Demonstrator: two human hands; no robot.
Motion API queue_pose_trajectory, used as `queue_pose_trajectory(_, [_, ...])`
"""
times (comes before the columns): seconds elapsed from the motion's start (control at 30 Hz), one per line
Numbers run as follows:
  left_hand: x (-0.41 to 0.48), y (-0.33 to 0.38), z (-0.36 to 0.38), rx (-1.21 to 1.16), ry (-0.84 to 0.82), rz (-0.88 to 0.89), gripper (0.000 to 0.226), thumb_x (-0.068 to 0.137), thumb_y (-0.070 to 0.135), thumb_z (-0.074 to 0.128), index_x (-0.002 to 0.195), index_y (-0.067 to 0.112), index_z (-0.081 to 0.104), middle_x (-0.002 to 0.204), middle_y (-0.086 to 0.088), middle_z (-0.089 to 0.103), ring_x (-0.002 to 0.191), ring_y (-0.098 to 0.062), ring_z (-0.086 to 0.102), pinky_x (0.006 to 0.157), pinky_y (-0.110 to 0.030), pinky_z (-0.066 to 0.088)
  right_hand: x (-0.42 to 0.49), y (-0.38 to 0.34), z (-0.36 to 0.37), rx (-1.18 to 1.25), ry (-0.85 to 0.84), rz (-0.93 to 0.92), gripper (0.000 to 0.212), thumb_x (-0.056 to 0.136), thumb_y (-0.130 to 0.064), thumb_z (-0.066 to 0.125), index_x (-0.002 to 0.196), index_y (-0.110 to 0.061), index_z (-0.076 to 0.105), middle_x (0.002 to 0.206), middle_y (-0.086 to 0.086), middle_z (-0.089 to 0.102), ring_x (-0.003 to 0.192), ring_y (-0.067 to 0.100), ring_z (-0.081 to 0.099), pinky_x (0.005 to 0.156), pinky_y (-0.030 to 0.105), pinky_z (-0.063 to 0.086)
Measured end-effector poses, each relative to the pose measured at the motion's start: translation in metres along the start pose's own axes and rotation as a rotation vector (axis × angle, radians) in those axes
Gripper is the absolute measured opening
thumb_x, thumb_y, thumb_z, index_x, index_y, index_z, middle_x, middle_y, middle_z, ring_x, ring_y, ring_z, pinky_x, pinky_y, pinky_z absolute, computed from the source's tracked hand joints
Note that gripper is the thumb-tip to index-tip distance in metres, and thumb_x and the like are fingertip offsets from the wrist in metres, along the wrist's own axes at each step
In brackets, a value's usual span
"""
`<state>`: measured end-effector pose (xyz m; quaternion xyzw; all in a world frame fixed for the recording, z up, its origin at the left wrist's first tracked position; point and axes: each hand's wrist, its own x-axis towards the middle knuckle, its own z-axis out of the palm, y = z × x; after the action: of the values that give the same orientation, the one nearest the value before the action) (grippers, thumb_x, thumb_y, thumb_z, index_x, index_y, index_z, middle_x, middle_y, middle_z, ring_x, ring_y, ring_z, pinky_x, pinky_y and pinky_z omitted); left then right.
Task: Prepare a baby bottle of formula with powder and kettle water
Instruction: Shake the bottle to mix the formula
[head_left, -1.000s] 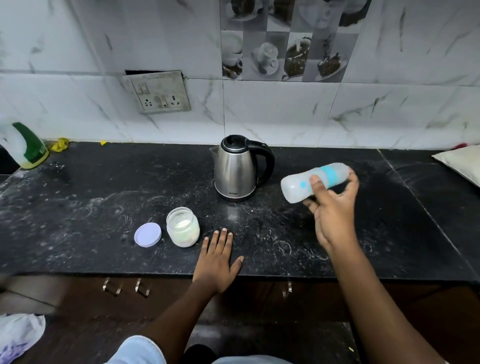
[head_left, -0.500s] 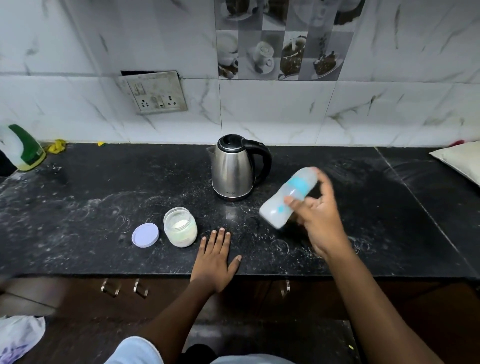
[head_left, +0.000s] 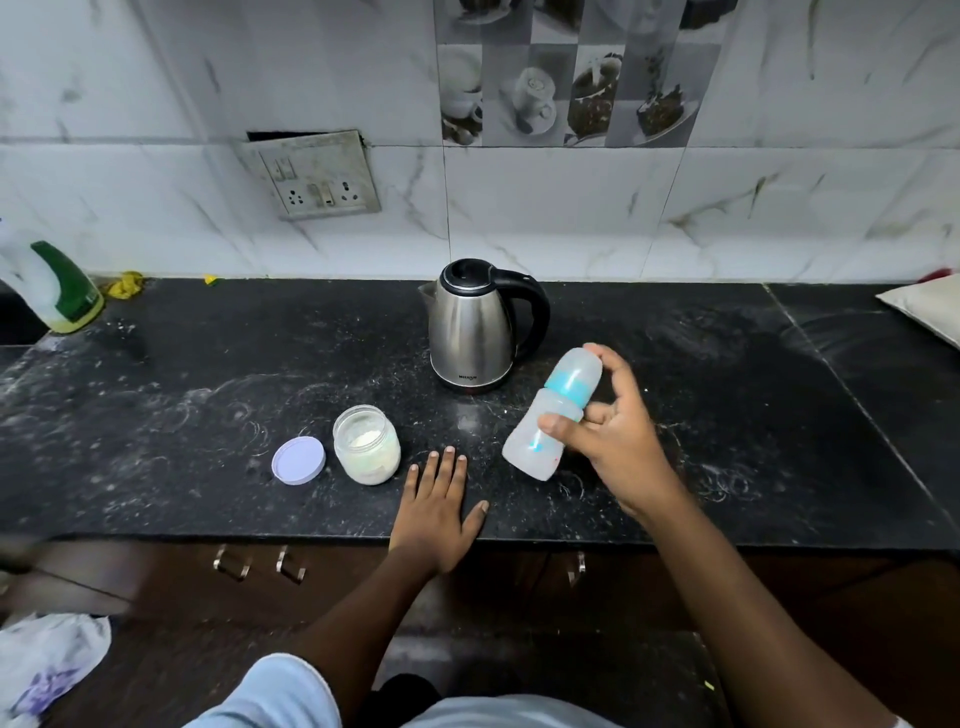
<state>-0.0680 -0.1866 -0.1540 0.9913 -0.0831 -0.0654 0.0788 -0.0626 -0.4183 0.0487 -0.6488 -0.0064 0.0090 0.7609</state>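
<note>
Steel electric kettle with black handle (head_left: 470, 332): one
Translucent plastic baby bottle with blue collar (head_left: 524, 456): one
Clear round jar of white powder (head_left: 366, 447): one
Flat round lilac lid (head_left: 298, 460): one
Left hand (head_left: 436, 514) plus right hand (head_left: 618, 447): two
White-and-green spray bottle (head_left: 57, 291): one
Metal cabinet handles (head_left: 229, 564): three

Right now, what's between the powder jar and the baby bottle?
In the head view, only the left hand, flat on the black counter, its fingertips lying between the powder jar and the baby bottle.
</note>
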Motion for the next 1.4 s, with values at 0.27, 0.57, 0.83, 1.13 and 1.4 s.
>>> queue_pose_trajectory(0.27, [0.001,-0.001,0.002,-0.011,-0.003,0.005,0.099,0.096,0.073,-0.002,0.176,0.014,0.008,0.184,-0.008,-0.001,0.171,-0.028,-0.005,0.134,-0.047,-0.011,0.003,0.006,-0.001,0.074,0.075,-0.013,0.080,0.088,0.004,0.077,0.147,-0.034,0.038,0.116,0.023,0.074,0.102,0.029,0.074,0.090,0.046,0.063])
queue_pose_trajectory(0.57, [0.000,-0.002,0.003,-0.013,0.012,0.004,0.099,0.096,0.072,-0.002,0.176,0.015,0.007,0.185,-0.008,-0.001,0.171,-0.028,-0.006,0.137,-0.050,-0.006,0.001,0.001,-0.005,0.046,0.036,-0.008,0.083,0.087,0.006,0.077,0.149,-0.032,0.038,0.114,0.021,0.075,0.102,0.029,0.076,0.087,0.044,0.064])
queue_pose_trajectory(0.83, [0.001,-0.003,0.004,-0.016,0.019,0.013,0.097,0.098,0.072,0.000,0.176,0.015,0.009,0.184,-0.009,0.001,0.171,-0.029,-0.003,0.136,-0.047,-0.009,0.002,0.006,-0.009,0.060,0.013,0.015,0.084,0.086,0.008,0.076,0.147,-0.034,0.038,0.114,0.021,0.075,0.101,0.027,0.075,0.092,0.048,0.062])
queue_pose_trajectory(1.13, [0.002,-0.003,0.006,-0.016,0.037,0.012,0.095,0.100,0.071,0.006,0.175,0.014,0.015,0.184,-0.010,0.006,0.171,-0.031,0.003,0.132,-0.046,-0.010,0.001,0.007,-0.013,0.033,0.015,0.032,0.082,0.087,0.005,0.077,0.148,-0.034,0.039,0.110,0.020,0.077,0.097,0.026,0.076,0.087,0.044,0.063])
queue_pose_trajectory(1.4, [0.003,-0.004,0.008,-0.014,0.066,0.021,0.090,0.104,0.068,0.016,0.172,0.011,0.027,0.181,-0.013,0.019,0.169,-0.034,0.016,0.131,-0.048,-0.005,-0.001,0.006,-0.010,0.019,-0.023,0.022,0.083,0.084,0.004,0.080,0.146,-0.032,0.039,0.105,0.018,0.078,0.097,0.029,0.076,0.086,0.044,0.063])
